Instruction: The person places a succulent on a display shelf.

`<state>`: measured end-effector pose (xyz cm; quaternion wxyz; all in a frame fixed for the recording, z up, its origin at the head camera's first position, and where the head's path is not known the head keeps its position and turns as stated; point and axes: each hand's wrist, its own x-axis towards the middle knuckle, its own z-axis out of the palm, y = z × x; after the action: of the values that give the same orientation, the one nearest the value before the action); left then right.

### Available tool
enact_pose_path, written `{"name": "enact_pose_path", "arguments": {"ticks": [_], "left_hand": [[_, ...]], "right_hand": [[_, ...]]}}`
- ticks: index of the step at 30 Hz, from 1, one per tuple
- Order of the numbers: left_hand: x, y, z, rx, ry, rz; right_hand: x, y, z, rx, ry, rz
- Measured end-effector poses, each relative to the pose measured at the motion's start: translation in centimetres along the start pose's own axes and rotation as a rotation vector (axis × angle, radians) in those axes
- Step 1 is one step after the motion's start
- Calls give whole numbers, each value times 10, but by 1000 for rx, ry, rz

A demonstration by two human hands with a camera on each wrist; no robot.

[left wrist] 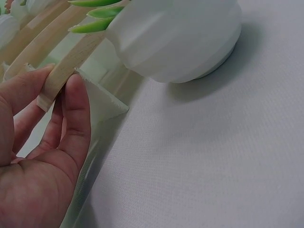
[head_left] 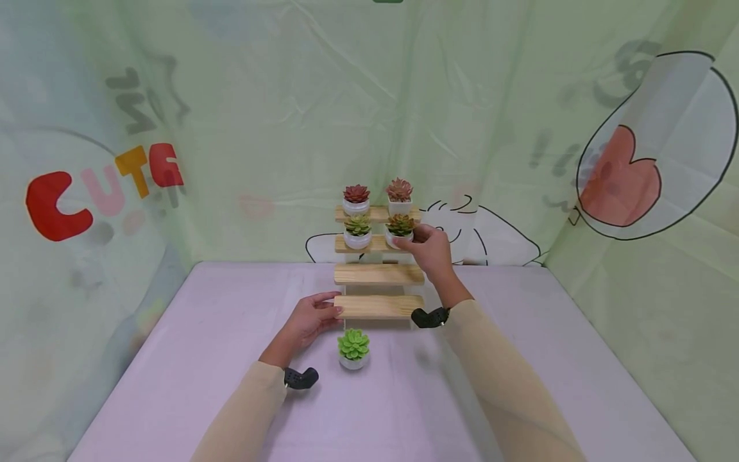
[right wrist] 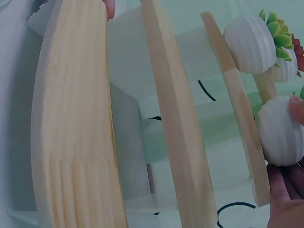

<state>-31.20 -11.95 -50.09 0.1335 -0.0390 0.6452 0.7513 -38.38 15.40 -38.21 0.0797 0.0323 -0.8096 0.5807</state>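
Note:
A tiered plant stand with wooden shelves (head_left: pixel 379 274) stands at the table's far side. My left hand (head_left: pixel 306 321) pinches the left end of its lowest shelf (left wrist: pixel 71 61), thumb on one face and fingers on the other. With my right hand (head_left: pixel 433 251) I hold the white ribbed pot (right wrist: pixel 281 135) of a dark green-red succulent (head_left: pixel 400 224) at the right end of the second shelf from the top. A green-yellow succulent (head_left: pixel 357 226) sits left of it. Above are a dark red succulent (head_left: pixel 356 194) and a pink one (head_left: pixel 399 190).
A bright green succulent in a white pot (head_left: pixel 353 350) stands on the pale table (head_left: pixel 242 333) before the stand, close to my left hand. Printed curtains (head_left: pixel 277 128) hang behind and at both sides. Each wrist bears a black device (head_left: pixel 301 378).

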Motion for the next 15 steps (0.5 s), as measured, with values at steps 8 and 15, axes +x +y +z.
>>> {"name": "enact_pose_path", "arguments": {"ticks": [8, 15], "left_hand": [[2, -1, -1, -9, 5, -2], [2, -2, -1, -1, 5, 1]], "right_hand": [[-1, -3, 1, -18, 5, 9], [-3, 2, 4, 27, 22, 2]]}}
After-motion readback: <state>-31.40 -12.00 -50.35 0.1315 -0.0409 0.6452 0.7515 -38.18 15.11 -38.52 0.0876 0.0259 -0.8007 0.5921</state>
